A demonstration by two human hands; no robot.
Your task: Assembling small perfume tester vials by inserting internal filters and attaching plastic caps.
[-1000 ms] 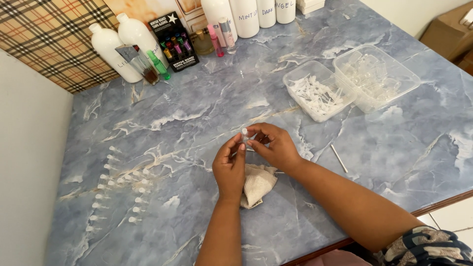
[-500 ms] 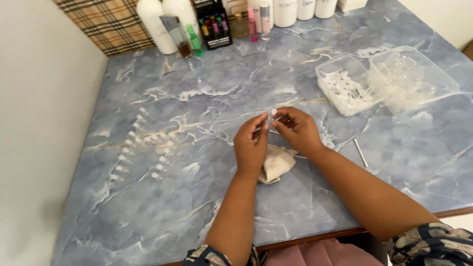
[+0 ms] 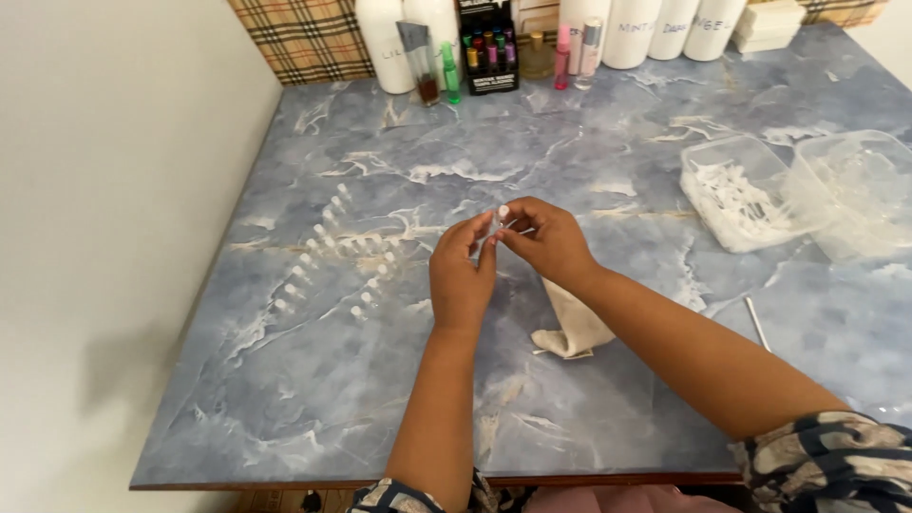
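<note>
Not much has shifted since half a second ago: both hands sit in about the same spot over the middle of the surface, and the view has just swung a bit so more of the wall on the left shows. So the left hand (image 3: 463, 275) has its grip pinched around a tiny clear vial (image 3: 495, 224) with a white cap, held upright between fingertips. Right hand (image 3: 549, 239) pinches at the same vial from the right, fingers touching it near the top. Just near of the hands, a crumpled beige cloth (image 3: 573, 330) lies on the blue marbled surface (image 3: 617, 161). Left of the hands stand rows of little capped vials (image 3: 328, 261). Off to the right are two clear plastic tubs (image 3: 750, 195), and a thin metal rod (image 3: 756, 323) lies near them. Bottles (image 3: 494, 43) line the far edge.
</note>
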